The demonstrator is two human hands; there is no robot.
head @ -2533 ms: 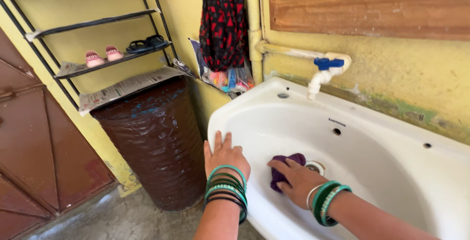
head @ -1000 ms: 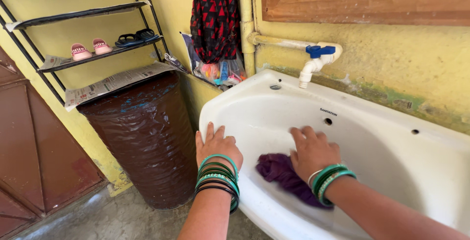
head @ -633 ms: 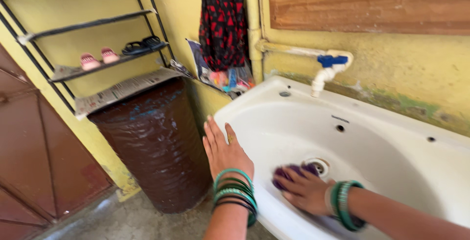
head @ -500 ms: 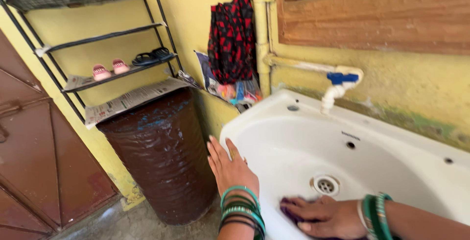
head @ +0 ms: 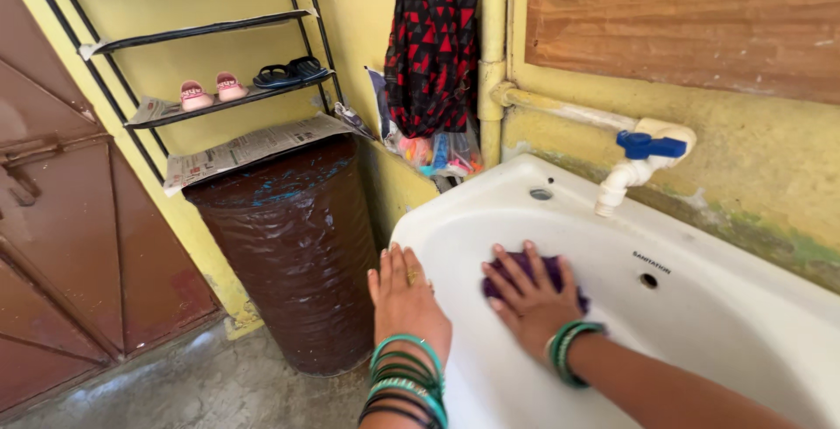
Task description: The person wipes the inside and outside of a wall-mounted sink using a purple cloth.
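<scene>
A white wash basin (head: 700,263) is fixed to a yellow wall. My right hand (head: 529,298) presses a purple cloth (head: 560,271) flat against the basin's inner left wall, fingers spread over it. My left hand (head: 404,298) rests palm down on the basin's left rim, fingers together, holding nothing. Both wrists wear green bangles. A white tap with a blue handle (head: 639,158) juts from the wall above the basin.
A brown drum (head: 289,245) topped with newspaper stands left of the basin. Behind it a black metal rack (head: 201,61) carries small pink shoes and dark sandals. A red-and-black cloth (head: 433,44) hangs by a pipe. A brown door (head: 61,245) is at far left.
My right hand has moved the purple cloth from the basin's near bottom by the drain up onto its left inner wall. My left hand has stayed on the rim.
</scene>
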